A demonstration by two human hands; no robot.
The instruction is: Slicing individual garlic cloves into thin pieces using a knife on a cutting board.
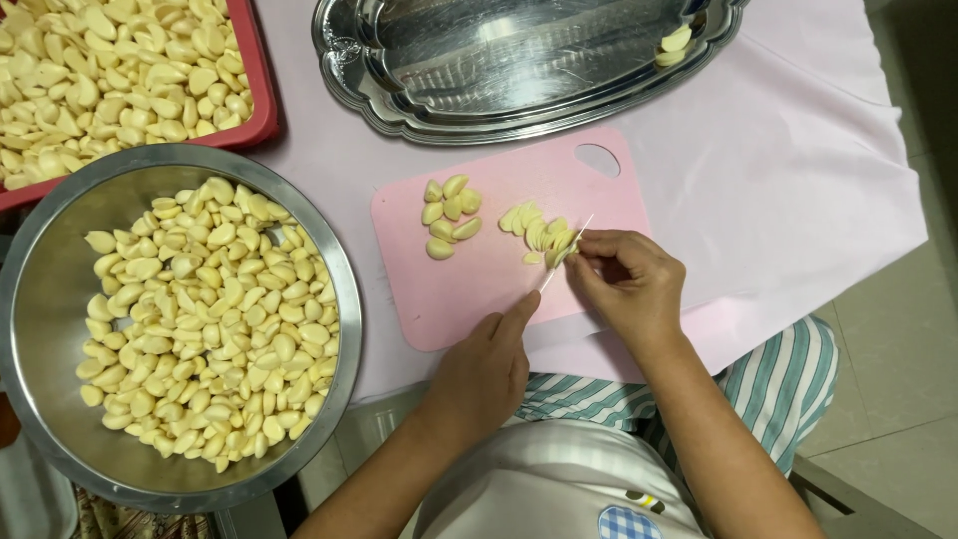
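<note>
Nearest the camera were the person's lap, in a pale apron (559,479) over green-and-white striped trousers (788,389), and beside the right knee a stretch of beige tiled floor (888,349). The left hand (484,374) rested at the near edge of a pink cutting board (479,279), its fingers closed round the handle of a thin knife (565,254), forefinger stretched along it. The blade ran up and to the right, edge-on to the view, into a garlic clove (561,250) that the right hand (629,284) pinched between fingertips (584,240) and thumb on the board. Just left of that clove lay a short row of cut garlic slices (529,228), and further left a small heap of whole peeled cloves (447,215). The board sat on a counter covered with a pale pink cloth (798,170). To the left stood a large steel bowl (40,289) full of peeled cloves, its rim overhanging the counter's near edge. Beyond it was a red tray (261,100), also heaped with cloves. Farthest off lay an oval steel platter (419,110), holding a few cloves near its right end.
</note>
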